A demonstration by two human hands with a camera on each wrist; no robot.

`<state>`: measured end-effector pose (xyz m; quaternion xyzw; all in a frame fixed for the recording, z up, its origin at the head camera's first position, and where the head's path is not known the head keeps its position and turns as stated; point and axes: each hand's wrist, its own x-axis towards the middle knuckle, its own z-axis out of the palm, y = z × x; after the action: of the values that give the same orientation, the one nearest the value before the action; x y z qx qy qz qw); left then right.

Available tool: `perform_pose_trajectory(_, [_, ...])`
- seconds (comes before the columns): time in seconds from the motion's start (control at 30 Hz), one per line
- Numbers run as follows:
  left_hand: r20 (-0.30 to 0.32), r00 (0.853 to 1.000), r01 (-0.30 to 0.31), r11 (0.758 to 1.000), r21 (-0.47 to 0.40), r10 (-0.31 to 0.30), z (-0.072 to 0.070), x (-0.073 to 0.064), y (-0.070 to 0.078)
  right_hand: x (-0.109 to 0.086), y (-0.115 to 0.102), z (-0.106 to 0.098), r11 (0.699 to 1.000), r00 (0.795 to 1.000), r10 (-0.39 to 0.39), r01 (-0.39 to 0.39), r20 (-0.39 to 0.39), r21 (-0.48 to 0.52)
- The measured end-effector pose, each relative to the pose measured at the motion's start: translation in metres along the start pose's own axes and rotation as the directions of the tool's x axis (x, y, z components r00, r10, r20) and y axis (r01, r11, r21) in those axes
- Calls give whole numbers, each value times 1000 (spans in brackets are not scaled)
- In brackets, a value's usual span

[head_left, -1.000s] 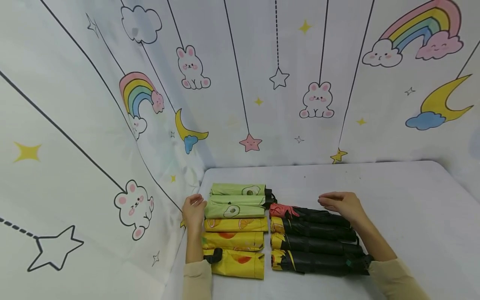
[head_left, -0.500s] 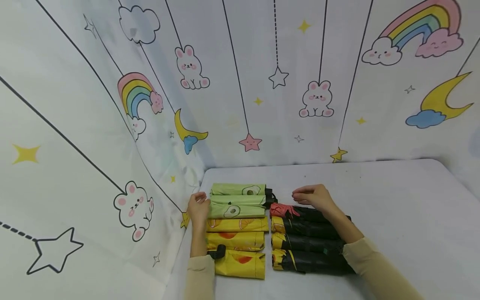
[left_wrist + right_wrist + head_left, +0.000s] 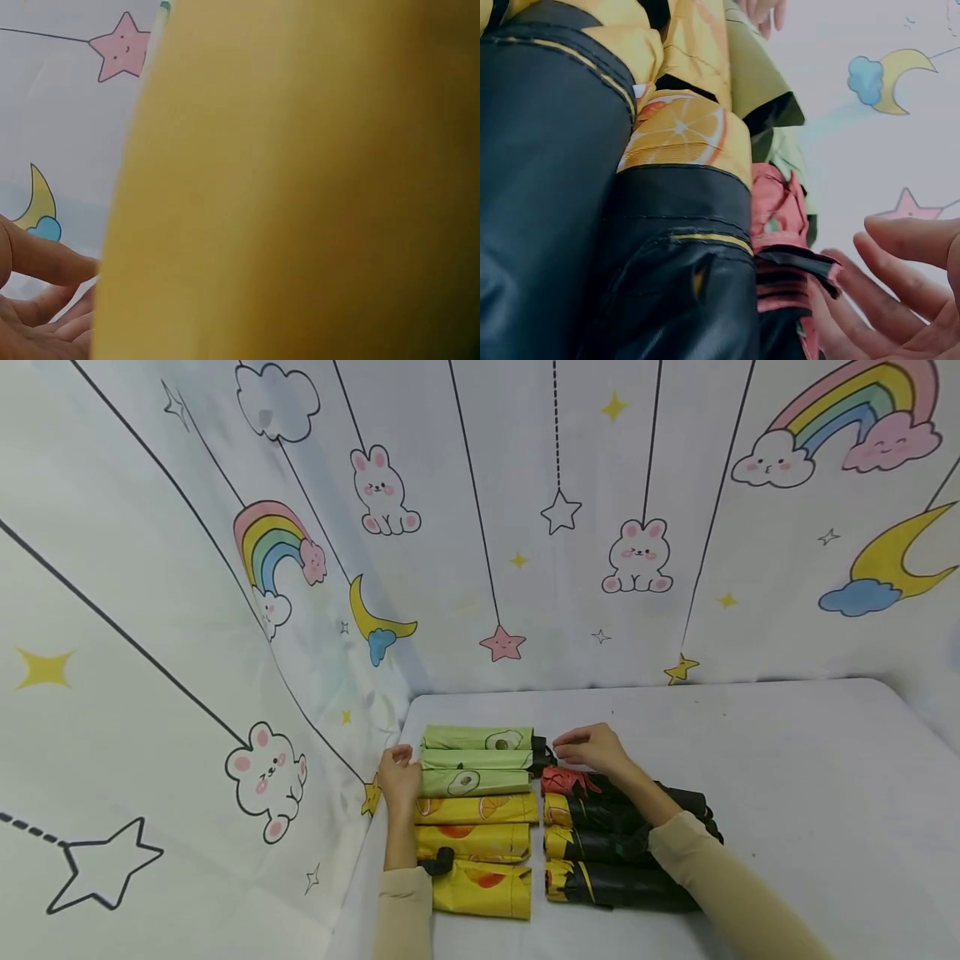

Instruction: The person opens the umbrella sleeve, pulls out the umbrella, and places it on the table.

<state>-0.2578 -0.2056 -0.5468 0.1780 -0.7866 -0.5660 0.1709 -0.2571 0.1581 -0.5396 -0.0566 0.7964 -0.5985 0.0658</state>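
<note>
Folded umbrellas lie in two columns on a white table. Several avocado-print green umbrellas (image 3: pixel 480 739) and fruit-print yellow umbrellas (image 3: pixel 487 842) form the left column. In the right column are black umbrellas with yellow ends (image 3: pixel 622 883) and one with a red end (image 3: pixel 570 781). My left hand (image 3: pixel 400 778) is at the left ends of the green umbrellas, fingers slightly bent and holding nothing. Near their right ends, just above the red-ended umbrella, my right hand (image 3: pixel 600 750) has loose, spread fingers and grips nothing. A yellow umbrella (image 3: pixel 247 187) covers most of the left wrist view.
The white tabletop (image 3: pixel 810 793) extends to the right of the umbrellas. A white curtain (image 3: pixel 450 560) printed with rabbits, stars and rainbows hangs behind and at the left. My right sleeve (image 3: pixel 720 877) overlaps part of the black umbrellas.
My right hand has moved left, from above the black umbrellas' right part to the green umbrellas' right ends. My left hand has shifted slightly right. The umbrellas lie where they were.
</note>
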Motion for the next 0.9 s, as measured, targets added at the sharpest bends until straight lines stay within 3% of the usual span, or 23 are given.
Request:
perform_pose_trajectory(0.2, [-15,1000,10,1000,2,-10,3,1,-6,6,1,10,988,1000,24,-21,16,-151])
perform_pose_trajectory(0.43, [-12,1000,23,999,-26,-23,5,0,-8,6,3,18,935,1000,6,5,29,-355])
perform_pose_trajectory(0.67, [-26,999,35,997,-67,-37,5,-3,-9,7,3,28,932,1000,23,-19,6,-362])
perform_pose_trajectory(0.9, [-31,999,32,996,-87,-35,4,-6,-12,11,3,35,907,998,69,-58,10,-417])
